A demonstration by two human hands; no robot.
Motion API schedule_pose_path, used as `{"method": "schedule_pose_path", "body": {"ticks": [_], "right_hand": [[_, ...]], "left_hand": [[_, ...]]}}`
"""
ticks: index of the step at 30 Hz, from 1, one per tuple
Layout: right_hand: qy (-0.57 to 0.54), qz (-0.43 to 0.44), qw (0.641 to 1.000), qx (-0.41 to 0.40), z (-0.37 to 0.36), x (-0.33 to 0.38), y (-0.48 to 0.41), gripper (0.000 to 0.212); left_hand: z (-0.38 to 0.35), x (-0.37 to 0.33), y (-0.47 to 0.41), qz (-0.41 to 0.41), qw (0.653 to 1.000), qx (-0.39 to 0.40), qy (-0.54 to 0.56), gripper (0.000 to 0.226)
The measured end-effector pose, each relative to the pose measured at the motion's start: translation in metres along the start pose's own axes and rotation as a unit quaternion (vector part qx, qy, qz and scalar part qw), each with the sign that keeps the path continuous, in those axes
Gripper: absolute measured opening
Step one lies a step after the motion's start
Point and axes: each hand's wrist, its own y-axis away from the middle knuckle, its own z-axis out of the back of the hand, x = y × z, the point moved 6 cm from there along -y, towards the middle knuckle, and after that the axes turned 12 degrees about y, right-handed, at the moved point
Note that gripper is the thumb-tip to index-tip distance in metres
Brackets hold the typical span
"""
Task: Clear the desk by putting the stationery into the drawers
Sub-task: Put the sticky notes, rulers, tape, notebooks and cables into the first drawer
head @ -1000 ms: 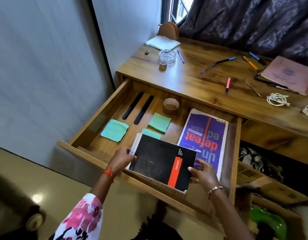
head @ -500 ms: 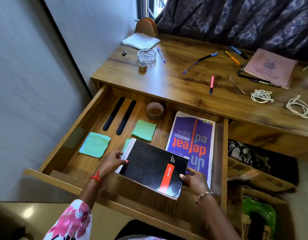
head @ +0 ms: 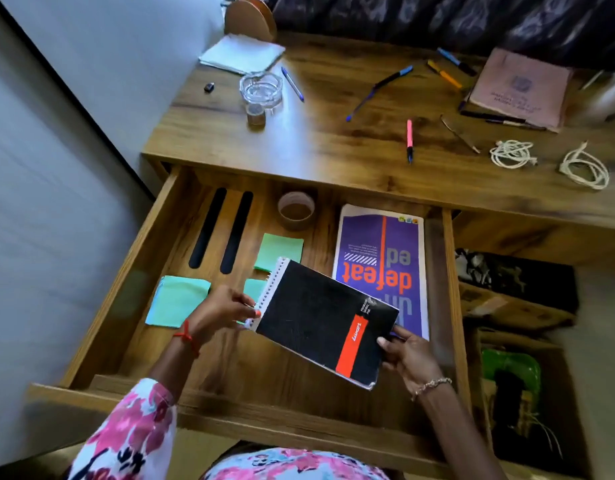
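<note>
With the drawer (head: 132, 271) pulled fully out under the desk (head: 333, 140), step in hand looks like stowing the black notebook (head: 319, 320). Purple booklet (head: 382, 265) lies flat at the drawer's right; notebook sits tilted over the drawer floor, one corner overlapping it. Left hand (head: 223, 313) pinches the spiral edge, right hand (head: 406, 355) grips the opposite lower corner, fingers closed on the cover. Green sticky pads (head: 177, 303), tape roll (head: 295, 211) and two black strips are already inside. Next move, my read: lower it flat in the free middle, release both hands. Still on the desk: pink folder (head: 520, 88), white notepad (head: 242, 55), cables (head: 512, 154), pink pen (head: 409, 138), other pens.
</note>
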Motion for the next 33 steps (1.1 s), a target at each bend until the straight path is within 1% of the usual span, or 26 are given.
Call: {"method": "schedule_pose_path", "body": {"ticks": [4, 7, 11, 12, 15, 17, 18, 19, 20, 21, 22, 23, 24, 25, 26, 29, 33], "right_hand": [[0.05, 0.005, 0.999, 0.015, -0.02, -0.002, -0.003, 0.034], [0.098, -0.009, 0.995, 0.028, -0.03, -0.002, -0.005, 0.036], [0.174, -0.024, 0.983, 0.052, -0.026, 0.007, -0.008, 0.034], [0.178, -0.033, 0.982, 0.058, -0.022, 0.009, -0.007, 0.034], [0.175, -0.058, 0.982, 0.035, -0.007, 0.015, 0.0, 0.033], [0.193, -0.072, 0.979, 0.007, 0.006, 0.017, 0.001, 0.024], [0.195, -0.073, 0.978, 0.01, 0.01, 0.018, 0.002, 0.019], [0.205, -0.066, 0.977, 0.015, 0.014, 0.017, 0.0, 0.037], [0.209, -0.059, 0.976, 0.014, 0.017, 0.015, -0.002, 0.063], [0.209, -0.059, 0.976, 0.011, 0.017, 0.016, 0.001, 0.075], [0.202, -0.07, 0.977, 0.005, 0.013, 0.018, 0.003, 0.063], [0.195, -0.078, 0.978, -0.002, 0.007, 0.023, 0.01, 0.036], [0.188, -0.077, 0.979, 0.001, 0.0, 0.027, 0.014, 0.022], [0.209, -0.08, 0.975, -0.01, -0.003, 0.026, 0.014, 0.026], [0.213, -0.079, 0.974, -0.01, -0.008, 0.024, 0.014, 0.03], [0.222, -0.056, 0.972, -0.047, -0.024, 0.026, 0.014, 0.035], [0.21, -0.051, 0.976, -0.004, -0.051, 0.024, 0.016, 0.037]], "left_hand": [[0.021, 0.019, 0.001, 0.087, 0.989, 0.078, -0.094, 0.011], [0.034, 0.037, 0.003, 0.112, 0.977, 0.137, -0.123, 0.011], [0.053, 0.05, 0.001, 0.101, 0.98, 0.127, -0.116, 0.013], [0.056, 0.051, -0.001, 0.102, 0.98, 0.123, -0.115, 0.013], [0.064, 0.055, -0.004, 0.099, 0.982, 0.116, -0.111, 0.012], [0.069, 0.058, -0.006, 0.095, 0.984, 0.11, -0.103, 0.012], [0.071, 0.06, -0.007, 0.094, 0.984, 0.109, -0.1, 0.012], [0.073, 0.061, -0.007, 0.094, 0.985, 0.109, -0.098, 0.012], [0.074, 0.063, -0.008, 0.096, 0.985, 0.11, -0.096, 0.012], [0.074, 0.065, -0.008, 0.098, 0.985, 0.11, -0.094, 0.012], [0.075, 0.066, -0.009, 0.1, 0.984, 0.111, -0.094, 0.011], [0.074, 0.068, -0.009, 0.102, 0.984, 0.113, -0.094, 0.011], [0.074, 0.069, -0.009, 0.103, 0.983, 0.115, -0.094, 0.012], [0.073, 0.071, -0.009, 0.103, 0.983, 0.116, -0.095, 0.013], [0.072, 0.072, -0.01, 0.103, 0.983, 0.115, -0.095, 0.014], [0.069, 0.072, -0.009, 0.107, 0.982, 0.115, -0.106, 0.019], [0.068, 0.071, -0.007, 0.107, 0.982, 0.115, -0.102, 0.022]]}}
